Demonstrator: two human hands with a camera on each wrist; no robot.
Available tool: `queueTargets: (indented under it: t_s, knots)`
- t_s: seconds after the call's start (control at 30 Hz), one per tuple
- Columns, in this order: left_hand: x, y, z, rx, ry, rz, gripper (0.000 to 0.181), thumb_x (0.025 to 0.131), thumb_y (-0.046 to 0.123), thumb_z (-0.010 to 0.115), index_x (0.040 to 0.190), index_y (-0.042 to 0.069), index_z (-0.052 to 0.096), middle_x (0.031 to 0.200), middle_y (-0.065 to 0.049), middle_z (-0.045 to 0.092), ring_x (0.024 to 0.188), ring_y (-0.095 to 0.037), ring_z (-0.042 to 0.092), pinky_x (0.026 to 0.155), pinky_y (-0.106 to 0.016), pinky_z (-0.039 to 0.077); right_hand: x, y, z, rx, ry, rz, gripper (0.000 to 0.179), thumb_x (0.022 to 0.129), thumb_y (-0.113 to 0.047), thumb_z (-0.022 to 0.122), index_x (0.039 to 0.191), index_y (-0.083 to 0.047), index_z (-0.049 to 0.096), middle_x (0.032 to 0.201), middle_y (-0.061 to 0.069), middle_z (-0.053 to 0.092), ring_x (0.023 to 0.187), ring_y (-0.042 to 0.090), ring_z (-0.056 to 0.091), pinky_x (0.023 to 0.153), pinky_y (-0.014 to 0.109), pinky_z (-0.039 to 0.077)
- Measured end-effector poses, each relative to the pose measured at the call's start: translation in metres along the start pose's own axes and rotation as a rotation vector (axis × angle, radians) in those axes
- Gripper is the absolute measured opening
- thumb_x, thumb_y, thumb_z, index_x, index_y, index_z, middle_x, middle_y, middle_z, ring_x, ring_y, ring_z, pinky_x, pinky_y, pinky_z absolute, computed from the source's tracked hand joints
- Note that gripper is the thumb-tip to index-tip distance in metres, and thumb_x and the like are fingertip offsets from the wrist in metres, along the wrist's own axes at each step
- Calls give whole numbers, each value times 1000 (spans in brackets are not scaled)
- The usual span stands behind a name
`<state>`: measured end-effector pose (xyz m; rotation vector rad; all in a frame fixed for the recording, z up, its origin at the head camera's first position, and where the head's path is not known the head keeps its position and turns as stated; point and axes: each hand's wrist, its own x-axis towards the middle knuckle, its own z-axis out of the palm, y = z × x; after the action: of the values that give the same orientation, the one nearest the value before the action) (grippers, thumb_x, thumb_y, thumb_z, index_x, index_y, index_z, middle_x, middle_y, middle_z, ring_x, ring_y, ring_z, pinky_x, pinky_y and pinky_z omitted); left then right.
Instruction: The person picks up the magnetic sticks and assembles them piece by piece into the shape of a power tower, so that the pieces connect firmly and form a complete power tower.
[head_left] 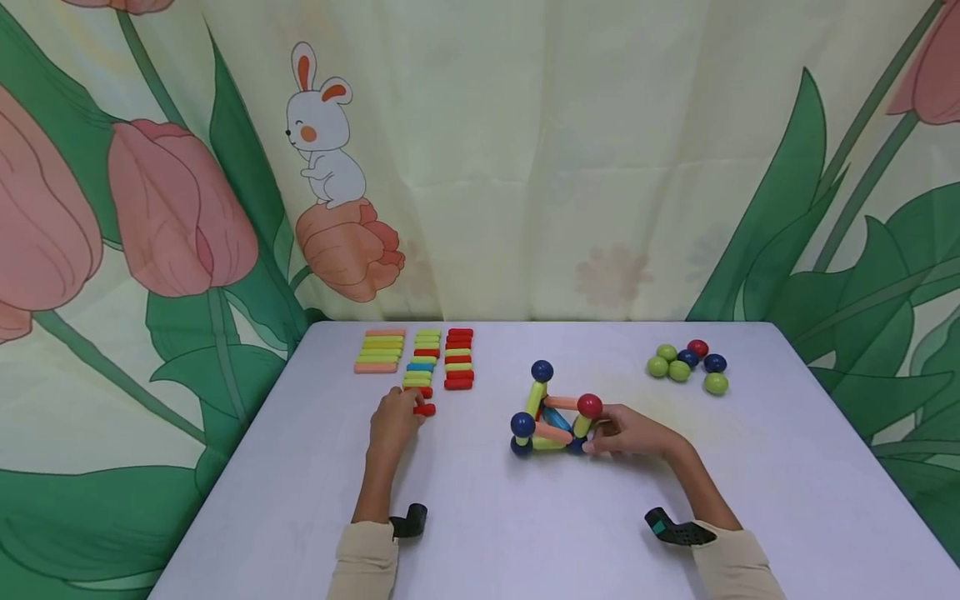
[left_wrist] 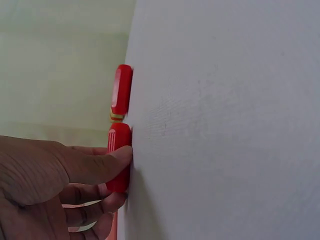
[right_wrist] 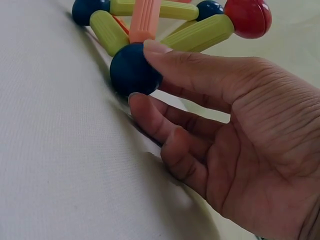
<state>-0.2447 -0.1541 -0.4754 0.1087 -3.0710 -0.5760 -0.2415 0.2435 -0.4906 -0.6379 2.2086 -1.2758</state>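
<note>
My left hand (head_left: 394, 419) pinches a red rod (left_wrist: 120, 157) at the near end of the middle column of rods, thumb on its face in the left wrist view. My right hand (head_left: 630, 433) holds a dark blue ball (right_wrist: 134, 70) at a bottom corner of a built frame, between thumb and fingers. That frame joins blue balls, a red ball (head_left: 589, 406), yellow-green rods (head_left: 536, 398), salmon rods (head_left: 553, 432) and a blue rod (head_left: 557, 418). It stands on the table, its far bottom parts partly hidden.
Three columns of rods lie at the table's back left: a yellow-green and salmon group (head_left: 380, 352), a mixed middle column (head_left: 422, 367) and a red and yellow-green one (head_left: 459, 360). Loose balls, including a green ball (head_left: 716, 383), lie back right. A printed curtain (head_left: 525, 167) hangs behind the white table (head_left: 510, 525).
</note>
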Motion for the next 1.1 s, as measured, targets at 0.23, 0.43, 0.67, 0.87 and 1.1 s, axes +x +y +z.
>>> queueTargets:
  t_s: [0.23, 0.43, 0.67, 0.87, 1.1]
  knots:
    - [-8, 17, -7, -257, -123, 75, 29, 82, 22, 79, 106, 11, 68, 92, -5, 65, 84, -18, 59, 66, -30, 54, -1, -1, 2, 9, 15, 17, 42, 90, -23, 70, 119, 4, 54, 87, 7, 60, 69, 15, 56, 61, 27, 50]
    - [-16, 62, -18, -780, -293, 187, 36, 86, 33, 74, 113, 11, 65, 102, -7, 69, 93, -20, 63, 83, -40, 57, -1, -2, 7, -22, 68, -6, 38, 91, -24, 69, 117, 1, 56, 90, 9, 63, 75, 17, 58, 63, 30, 53]
    - [-26, 99, -17, -938, -336, 167, 37, 89, 35, 71, 115, 9, 64, 100, -8, 72, 99, -32, 65, 86, -43, 55, 4, -3, 24, -56, 198, 40, 47, 86, -36, 74, 117, -7, 55, 83, 5, 62, 76, 19, 56, 61, 31, 50]
    - [-30, 108, -14, -878, -323, 190, 32, 89, 33, 72, 109, 10, 66, 93, -6, 70, 96, -29, 64, 90, -47, 54, 6, -1, 33, -108, 274, -15, 37, 86, -35, 74, 109, -12, 57, 81, 3, 59, 70, 17, 56, 58, 28, 46]
    - [-30, 114, -12, -809, -302, 202, 31, 90, 34, 70, 111, 10, 67, 89, -5, 68, 89, -31, 64, 78, -40, 57, 5, -6, 37, -150, 314, -24, 37, 85, -37, 74, 108, -13, 58, 80, 1, 59, 70, 17, 56, 58, 27, 45]
